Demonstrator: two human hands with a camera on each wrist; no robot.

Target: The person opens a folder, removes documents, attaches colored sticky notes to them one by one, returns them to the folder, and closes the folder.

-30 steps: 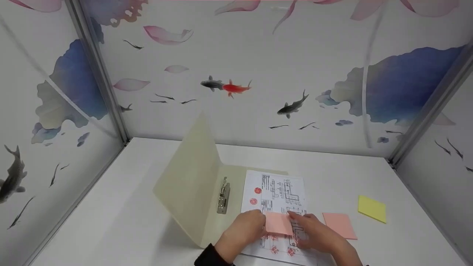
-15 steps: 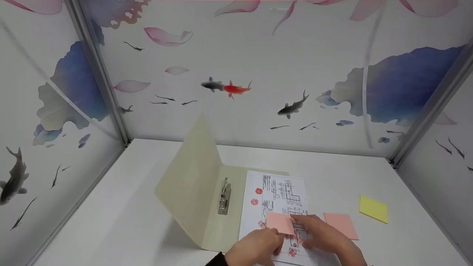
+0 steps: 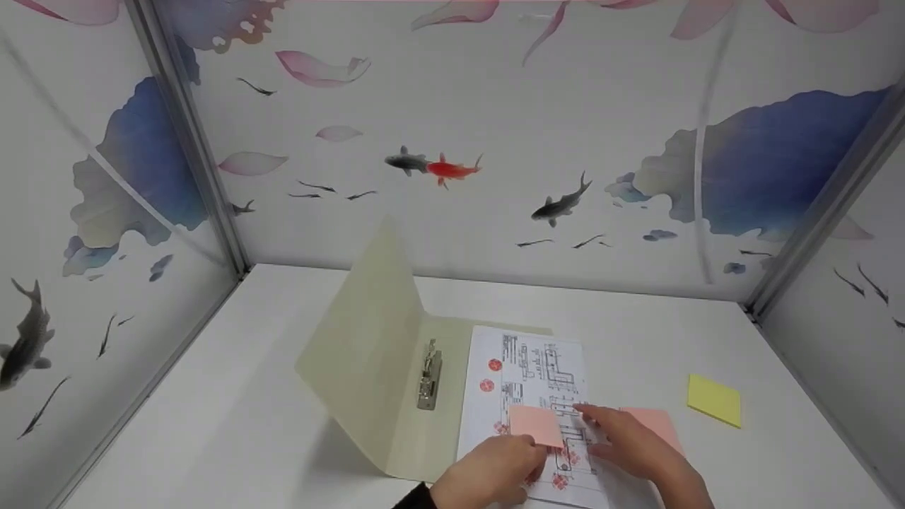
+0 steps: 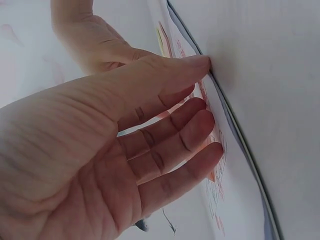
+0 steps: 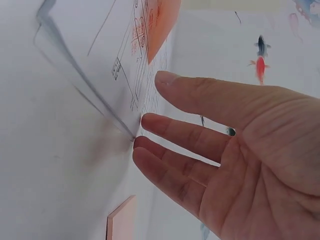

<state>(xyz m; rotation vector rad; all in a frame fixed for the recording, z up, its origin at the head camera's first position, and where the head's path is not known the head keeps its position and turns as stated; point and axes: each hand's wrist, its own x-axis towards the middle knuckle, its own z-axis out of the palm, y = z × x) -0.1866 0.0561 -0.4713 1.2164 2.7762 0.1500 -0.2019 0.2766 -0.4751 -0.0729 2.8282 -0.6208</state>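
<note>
A pink sticky note (image 3: pixel 535 425) lies on a stack of printed drawing sheets (image 3: pixel 527 353) with red stamps, inside an opened cream lever-arch folder (image 3: pixel 360 367). My left hand (image 3: pixel 488 466) rests at the lower part of the sheets, fingertips at the note's bottom edge. In the left wrist view its fingers are relaxed and spread, with the thumb at the sheets' edge. To the right, my right hand (image 3: pixel 636 445) is apart from the note, its fingers loosely extended by the sheets' right edge. In the right wrist view, the note's corner (image 5: pixel 162 35) stands slightly off the paper.
A pink sticky-note pad (image 3: pixel 656 424) lies right of the sheets, partly behind my right hand. Farther right is a yellow pad (image 3: pixel 714 401). The folder's metal clip (image 3: pixel 428 378) stands upright beside the sheets. Patterned panels (image 3: pixel 459 233) enclose the white table (image 3: pixel 283 304).
My left hand moved down from the note's left side to its bottom edge. My right hand let go of the note's right edge and moved right, over part of the pink pad.
</note>
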